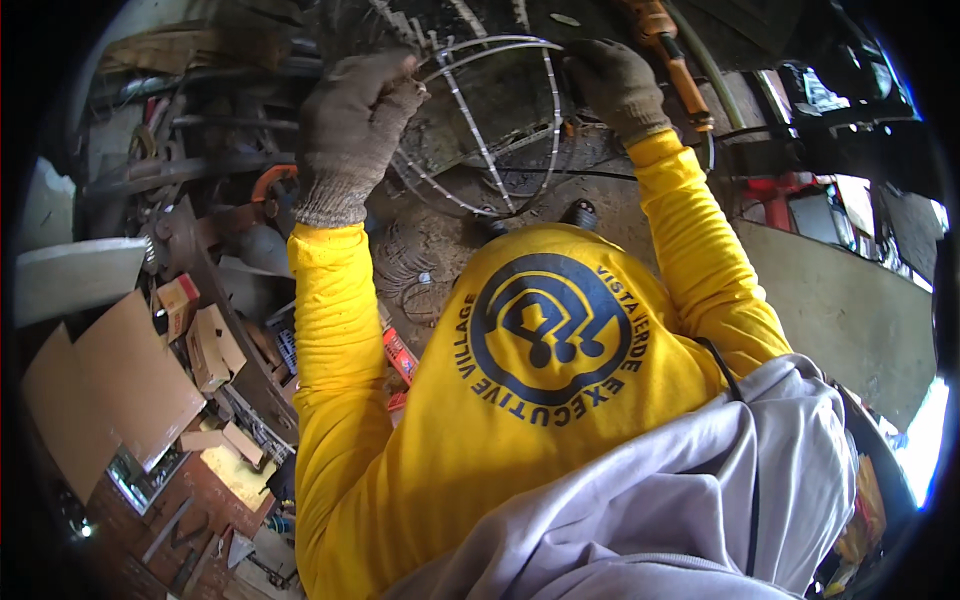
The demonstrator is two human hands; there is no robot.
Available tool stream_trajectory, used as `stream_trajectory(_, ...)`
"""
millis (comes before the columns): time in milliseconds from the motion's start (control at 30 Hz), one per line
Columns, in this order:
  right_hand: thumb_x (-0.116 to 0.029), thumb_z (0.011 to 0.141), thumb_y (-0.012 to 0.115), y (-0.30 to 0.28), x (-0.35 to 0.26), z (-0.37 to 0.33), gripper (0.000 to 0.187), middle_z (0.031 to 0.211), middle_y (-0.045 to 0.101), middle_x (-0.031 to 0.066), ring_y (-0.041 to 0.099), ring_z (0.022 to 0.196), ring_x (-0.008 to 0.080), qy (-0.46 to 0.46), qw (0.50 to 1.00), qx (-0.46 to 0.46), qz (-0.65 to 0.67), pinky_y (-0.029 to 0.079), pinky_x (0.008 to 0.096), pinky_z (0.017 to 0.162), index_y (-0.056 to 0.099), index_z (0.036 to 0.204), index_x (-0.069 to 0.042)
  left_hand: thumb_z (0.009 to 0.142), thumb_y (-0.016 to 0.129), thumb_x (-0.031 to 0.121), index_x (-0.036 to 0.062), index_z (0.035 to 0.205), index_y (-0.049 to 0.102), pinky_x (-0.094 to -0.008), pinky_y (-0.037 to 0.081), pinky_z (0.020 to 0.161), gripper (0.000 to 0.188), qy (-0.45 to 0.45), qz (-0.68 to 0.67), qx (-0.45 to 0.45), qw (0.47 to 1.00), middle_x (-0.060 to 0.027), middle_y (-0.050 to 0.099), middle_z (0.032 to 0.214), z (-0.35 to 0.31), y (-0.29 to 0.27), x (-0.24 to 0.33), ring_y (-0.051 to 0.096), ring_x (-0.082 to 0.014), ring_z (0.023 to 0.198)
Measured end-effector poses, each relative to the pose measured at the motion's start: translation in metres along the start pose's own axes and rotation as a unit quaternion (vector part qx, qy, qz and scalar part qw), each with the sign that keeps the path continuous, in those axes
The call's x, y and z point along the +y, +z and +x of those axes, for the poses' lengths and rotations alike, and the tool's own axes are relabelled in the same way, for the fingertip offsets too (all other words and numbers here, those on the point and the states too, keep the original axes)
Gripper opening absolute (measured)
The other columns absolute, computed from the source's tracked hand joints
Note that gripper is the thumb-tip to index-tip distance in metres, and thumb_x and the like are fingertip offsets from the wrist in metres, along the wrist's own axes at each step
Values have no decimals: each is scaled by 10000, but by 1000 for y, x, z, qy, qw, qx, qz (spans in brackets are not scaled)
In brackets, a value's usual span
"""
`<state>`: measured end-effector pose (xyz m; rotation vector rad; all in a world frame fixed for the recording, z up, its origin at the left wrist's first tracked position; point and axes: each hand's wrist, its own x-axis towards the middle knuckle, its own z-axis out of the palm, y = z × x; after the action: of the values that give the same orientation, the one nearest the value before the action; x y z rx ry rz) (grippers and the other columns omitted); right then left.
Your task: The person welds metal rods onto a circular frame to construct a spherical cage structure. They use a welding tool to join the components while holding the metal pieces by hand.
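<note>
Both my hands wear dirty grey-brown knit gloves below yellow sleeves. Between them hangs a round frame of thin metal rods (472, 122), shaped like an open cage, its rods ridged with marks. My left hand (362, 130) is closed at the left side of its upper rim, the thumb and fingertips near the rod. At the rim's right end, my right hand (612, 88) has its fingers curled against the wire. Glove and shadow partly hide the exact grip of each hand.
An orange power tool (672, 55) lies beyond my right hand. Metal bars and an orange clamp-like piece (272, 182) crowd the left. Cardboard pieces (125, 375) and hand tools cover a brown surface at lower left. A greenish panel (835, 305) stands at right; cables cross the dirt floor.
</note>
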<state>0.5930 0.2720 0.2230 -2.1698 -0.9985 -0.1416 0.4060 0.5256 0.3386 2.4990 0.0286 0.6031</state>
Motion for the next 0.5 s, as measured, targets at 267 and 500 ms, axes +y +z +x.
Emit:
stream_trajectory(267, -285, 900, 670, 2, 4, -2, 281, 997, 717, 156, 676, 971, 365, 20, 999, 18, 32, 529, 444, 850, 734, 1091, -89, 844, 775, 111, 15, 1169, 688, -311, 541, 892, 350, -256, -35, 122, 958, -104, 729, 1110, -112, -22, -80, 686, -170, 992)
stream_trajectory(500, -270, 904, 664, 1, 7, -4, 266, 1009, 727, 151, 692, 977, 345, 44, 999, -2, 31, 540, 408, 863, 740, 1075, -81, 909, 723, 219, 14, 1142, 706, -369, 535, 909, 311, -260, 36, 98, 960, -154, 734, 1079, -108, 33, -47, 701, -272, 1004)
